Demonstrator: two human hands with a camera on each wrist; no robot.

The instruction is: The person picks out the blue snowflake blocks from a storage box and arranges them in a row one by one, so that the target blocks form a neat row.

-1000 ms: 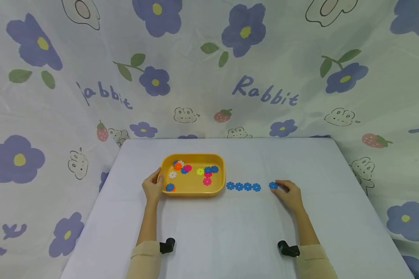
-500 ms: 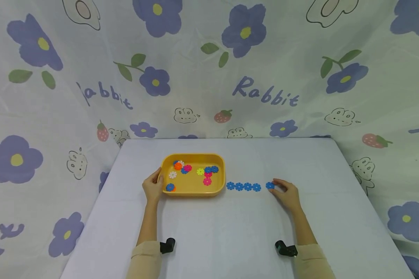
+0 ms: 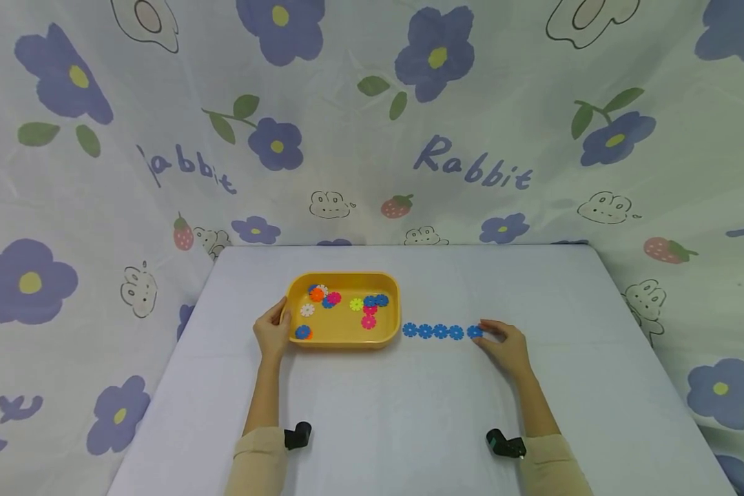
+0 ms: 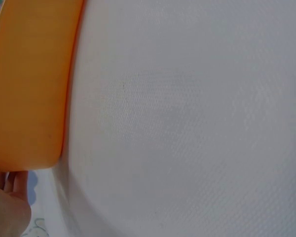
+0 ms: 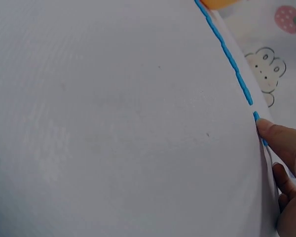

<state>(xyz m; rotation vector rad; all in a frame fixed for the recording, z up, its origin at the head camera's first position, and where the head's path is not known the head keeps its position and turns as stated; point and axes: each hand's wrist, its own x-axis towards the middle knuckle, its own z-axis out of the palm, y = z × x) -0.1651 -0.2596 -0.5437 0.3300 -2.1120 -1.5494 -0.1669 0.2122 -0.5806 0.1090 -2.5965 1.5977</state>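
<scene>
My left hand grips the left end of a yellow plastic tray, its fingers at the rim. In the left wrist view those fingers show against the end wall of the tray. Between thumb and fingers, my right hand pinches a blue notched snowflake disc. Just left of it runs a straight row of blue snowflake discs, reaching nearly to the tray's right side. A small gap separates the pinched disc from the end of the row in the right wrist view.
Loose snowflake discs in pink, blue, orange, white and yellow lie inside the tray, some overlapping. A white cloth covers the table. Behind it hangs a flower-and-rabbit patterned curtain.
My right hand has moved left with the pinched blue disc, narrowing the gap to the row. The left hand and the tray have stayed in place.
</scene>
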